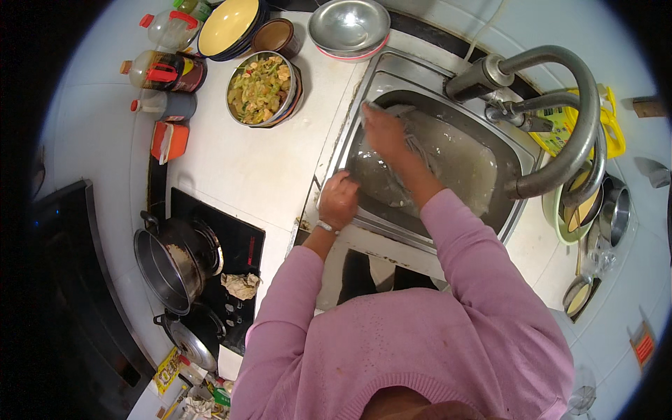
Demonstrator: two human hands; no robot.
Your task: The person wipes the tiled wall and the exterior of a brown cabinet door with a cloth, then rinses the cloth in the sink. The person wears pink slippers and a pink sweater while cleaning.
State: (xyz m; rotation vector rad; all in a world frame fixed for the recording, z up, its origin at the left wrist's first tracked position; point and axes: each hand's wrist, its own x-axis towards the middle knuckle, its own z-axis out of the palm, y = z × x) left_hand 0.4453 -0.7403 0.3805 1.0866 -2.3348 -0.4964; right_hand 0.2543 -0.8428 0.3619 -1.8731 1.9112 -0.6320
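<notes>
Cloudy water partly fills the stainless steel sink (451, 152). My right hand (384, 131) is over the sink's upper left part, its fingers closed on a greyish wet cloth (415, 142) that trails into the water. On the sink's left rim rests my left hand (338, 199), a bracelet at its wrist; its fingers are bent, and whether they grip anything is hidden. The curved metal faucet (590, 115) arches over the sink's right side.
A bowl of cooked vegetables (261, 89), stacked yellow bowls (228, 26) and metal bowls (349, 26) stand on the counter. Sauce bottles (168, 71) line the wall. Pots (168, 268) sit on the black cooktop (239, 236) at left; a green basin (556, 210) holds kitchenware at right.
</notes>
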